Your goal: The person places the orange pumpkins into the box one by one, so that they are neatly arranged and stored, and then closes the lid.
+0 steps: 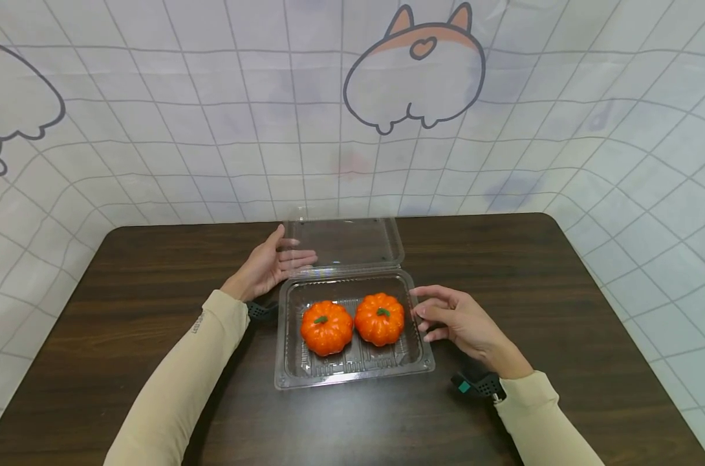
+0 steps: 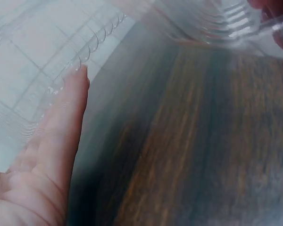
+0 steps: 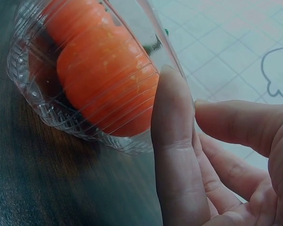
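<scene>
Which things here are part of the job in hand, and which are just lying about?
In the job:
- clear clamshell box, lid open
- two orange pumpkins inside: left pumpkin, right pumpkin
- left hand touching the lid's left edge
- right hand at the box's right wall

Just there:
- brown table
- gridded backdrop with cartoon drawings

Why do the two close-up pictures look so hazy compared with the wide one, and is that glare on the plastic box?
Head view: sharp, evenly lit, with the backdrop grid bowed by the wide lens and pale glints on the clear box. Left wrist view: the lid is milky and blurred, the table soft. Right wrist view: the right hand and pumpkin sit very close and look soft.
</scene>
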A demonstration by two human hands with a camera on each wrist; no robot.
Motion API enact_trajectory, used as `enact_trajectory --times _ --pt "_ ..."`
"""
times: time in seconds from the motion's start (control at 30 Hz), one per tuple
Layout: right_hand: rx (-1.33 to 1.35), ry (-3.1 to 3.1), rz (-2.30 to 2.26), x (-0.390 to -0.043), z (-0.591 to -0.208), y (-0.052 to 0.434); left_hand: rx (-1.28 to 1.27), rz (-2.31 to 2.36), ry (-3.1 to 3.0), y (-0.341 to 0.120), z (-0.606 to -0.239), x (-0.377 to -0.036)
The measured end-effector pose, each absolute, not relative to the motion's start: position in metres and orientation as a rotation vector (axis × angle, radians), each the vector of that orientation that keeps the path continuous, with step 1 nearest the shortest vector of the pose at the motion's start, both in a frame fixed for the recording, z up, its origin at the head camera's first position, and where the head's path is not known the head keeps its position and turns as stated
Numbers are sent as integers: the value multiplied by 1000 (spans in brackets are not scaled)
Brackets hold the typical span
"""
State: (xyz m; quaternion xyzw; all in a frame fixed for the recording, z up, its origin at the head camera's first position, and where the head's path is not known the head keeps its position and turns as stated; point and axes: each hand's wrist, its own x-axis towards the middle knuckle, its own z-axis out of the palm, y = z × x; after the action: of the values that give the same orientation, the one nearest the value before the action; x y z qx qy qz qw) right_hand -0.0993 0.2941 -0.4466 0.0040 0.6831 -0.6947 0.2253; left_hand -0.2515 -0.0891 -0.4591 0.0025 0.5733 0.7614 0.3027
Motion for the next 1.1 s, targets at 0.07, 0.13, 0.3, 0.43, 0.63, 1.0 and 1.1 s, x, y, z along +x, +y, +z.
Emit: enact_trajectory --times 0.07,0.13,0.3,0.43,0.63,1.0,1.1 --pt "15 1882 -1917 -99 -447 294 14 2016 1521 -89 -458 -252" --pt "17 1878 -1920 -99 -447 294 31 2007 1529 -89 -457 -252" --pt "15 1877 -1922 -99 -446 294 78 1988 1555 -90 -452 -252" --pt "10 1885 -1914 -99 -444 294 90 1998 1553 -90 -449 -252" --pt "0 1886 -1904 -99 -445 294 83 1979 1620 -89 -444 -252" --pt "-10 1870 -1908 -100 -446 294 89 1982 1603 -92 -427 -251" --pt "-10 1877 -1904 -100 -447 294 155 1986 1568 -94 -424 -250"
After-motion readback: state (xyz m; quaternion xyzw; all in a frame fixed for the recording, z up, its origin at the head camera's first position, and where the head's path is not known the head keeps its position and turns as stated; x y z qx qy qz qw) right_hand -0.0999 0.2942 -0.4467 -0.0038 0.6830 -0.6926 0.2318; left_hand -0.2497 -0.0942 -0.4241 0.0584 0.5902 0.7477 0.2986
